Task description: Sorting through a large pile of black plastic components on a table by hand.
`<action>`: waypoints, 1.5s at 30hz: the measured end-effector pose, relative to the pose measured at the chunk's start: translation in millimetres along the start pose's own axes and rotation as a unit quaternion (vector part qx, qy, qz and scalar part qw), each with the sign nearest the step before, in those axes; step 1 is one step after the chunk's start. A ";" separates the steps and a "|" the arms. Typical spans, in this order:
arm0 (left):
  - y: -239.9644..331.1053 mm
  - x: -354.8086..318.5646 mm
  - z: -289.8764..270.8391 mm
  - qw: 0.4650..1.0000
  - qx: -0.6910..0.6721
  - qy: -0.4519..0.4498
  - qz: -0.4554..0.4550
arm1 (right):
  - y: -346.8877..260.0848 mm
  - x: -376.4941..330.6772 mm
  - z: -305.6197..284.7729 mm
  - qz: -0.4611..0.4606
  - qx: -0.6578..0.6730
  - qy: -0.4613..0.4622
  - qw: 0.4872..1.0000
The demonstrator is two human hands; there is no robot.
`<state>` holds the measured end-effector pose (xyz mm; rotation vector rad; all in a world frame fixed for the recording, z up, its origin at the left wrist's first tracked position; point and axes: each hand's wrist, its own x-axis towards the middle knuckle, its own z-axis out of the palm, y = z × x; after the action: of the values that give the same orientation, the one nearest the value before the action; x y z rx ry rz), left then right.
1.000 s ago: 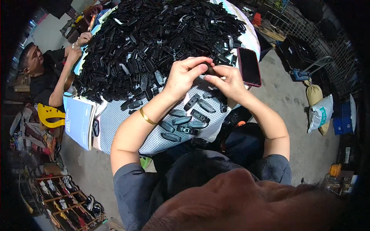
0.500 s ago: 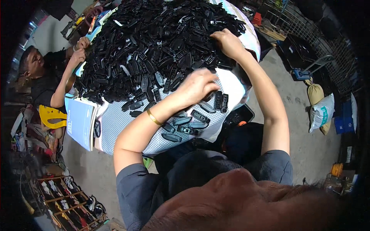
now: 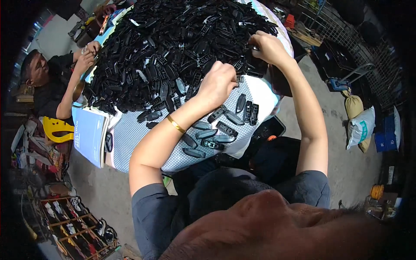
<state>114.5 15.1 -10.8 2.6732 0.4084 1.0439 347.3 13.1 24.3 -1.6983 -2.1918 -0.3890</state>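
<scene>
A large heap of oblong black plastic casings (image 3: 173, 52) covers the far part of the table. My left hand (image 3: 218, 82) is closed at the heap's near edge, with a black casing (image 3: 239, 79) at its fingertips, partly hidden. Farther right, my right hand (image 3: 269, 48) pinches another black casing (image 3: 253, 47) over the heap's right side. Between my forearms, several loose casings (image 3: 226, 128) lie on the patterned white table cover (image 3: 143, 149), some with smooth backs up, others showing slotted insides. Two slotted ones (image 3: 250, 113) stand out side by side on the right.
A blue-covered book (image 3: 90, 138) lies at the table's left corner. Beyond it a co-worker (image 3: 50, 86) sits with both hands at the heap's left edge. A yellow chair back (image 3: 57, 130) is near them. Sacks (image 3: 362, 130) stand on the floor at right.
My left hand has moved up and away from the loose casings to the heap's edge; another casing now lies by the slotted pair. My right hand has shifted slightly right, a casing now showing at its fingertips.
</scene>
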 end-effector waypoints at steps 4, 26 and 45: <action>5.5 6.8 -4.8 0.920 -0.254 0.025 -0.298 | -6.8 -19.4 -9.0 0.034 0.242 0.048 0.968; 16.8 2.6 -23.7 0.893 -0.334 0.035 -0.300 | -98.0 -59.6 5.6 0.054 0.406 0.204 0.889; 14.1 2.2 -29.0 0.907 -0.381 -0.003 -0.179 | -102.3 -67.5 1.6 0.080 0.427 0.073 0.898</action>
<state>98.5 6.3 15.8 1.8199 0.3693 0.8451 263.4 -70.7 -6.8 -1.2612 -1.6894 0.4321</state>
